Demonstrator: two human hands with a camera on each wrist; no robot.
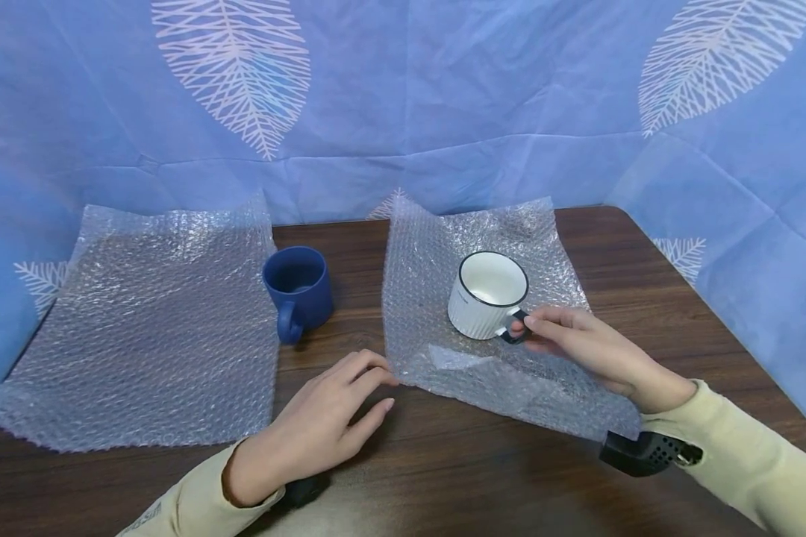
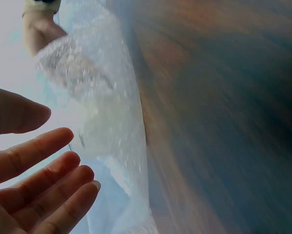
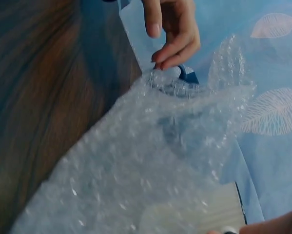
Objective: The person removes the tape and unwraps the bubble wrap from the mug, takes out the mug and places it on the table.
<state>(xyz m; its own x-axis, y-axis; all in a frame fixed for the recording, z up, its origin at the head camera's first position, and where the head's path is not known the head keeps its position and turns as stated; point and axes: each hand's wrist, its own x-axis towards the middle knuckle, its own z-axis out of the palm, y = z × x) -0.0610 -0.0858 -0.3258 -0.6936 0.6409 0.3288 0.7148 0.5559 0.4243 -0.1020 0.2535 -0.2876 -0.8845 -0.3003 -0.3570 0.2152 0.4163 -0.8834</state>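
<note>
A white ribbed mug (image 1: 473,313) with a dark rim stands upright on the right sheet of bubble wrap (image 1: 413,298). My right hand (image 1: 591,350) pinches its dark handle between thumb and fingers. Beside that sheet's near left corner is my left hand (image 1: 325,418); the left wrist view shows its fingers (image 2: 48,170) loosely extended, with nothing held. Whether its fingertips touch the corner I cannot tell. A blue mug (image 1: 314,298) stands upright to the left, its handle facing me. In the right wrist view, bubble wrap covers part of the white mug (image 3: 221,207).
Another sheet of bubble wrap (image 1: 175,328) lies flat on the left, beside the blue mug. The dark wooden table (image 1: 443,462) ends at a blue curtain (image 1: 477,82) with white leaf prints. Near my right wrist, the right sheet's front edge is lifted.
</note>
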